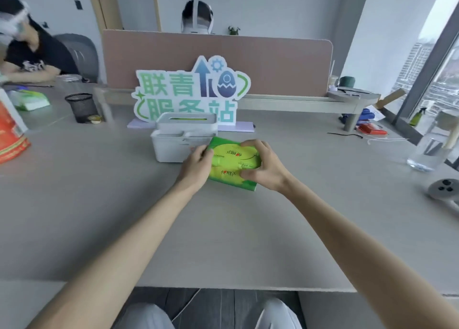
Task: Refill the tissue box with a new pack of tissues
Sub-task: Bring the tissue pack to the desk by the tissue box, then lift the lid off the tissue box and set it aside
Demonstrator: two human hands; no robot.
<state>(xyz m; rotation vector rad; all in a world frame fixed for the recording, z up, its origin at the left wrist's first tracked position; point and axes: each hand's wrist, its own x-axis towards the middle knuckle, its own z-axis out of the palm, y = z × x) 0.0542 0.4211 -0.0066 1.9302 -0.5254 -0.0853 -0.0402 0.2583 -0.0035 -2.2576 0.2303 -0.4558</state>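
Risk, largest first: the grey laminate desk (223,229) is smooth, and the white rectangular plastic tissue box (173,147) stands light and open on it. A hard tug on the wrapper could shove the pack into the box, which it touches, and slide it toward the lid.

The box's white slotted lid (186,122) sits loosely at 12 o'clock behind the base and overlaps its rear edge. A nudge could tip it off.

The green and yellow plastic-wrapped tissue pack (233,164) lies flat on the desk at 3 o'clock of the box, one corner against its wall. The film looks glossy and soft, wrinkled at the centre seam, and appears still sealed. Judgement: tearing it unevenly could rip tissues or spill the stack.

Left hand (197,164) pinches the pack's left edge. Right hand (263,167) clamps the right side, fingers curled over the top. Both grips are narrow and hold the pack.
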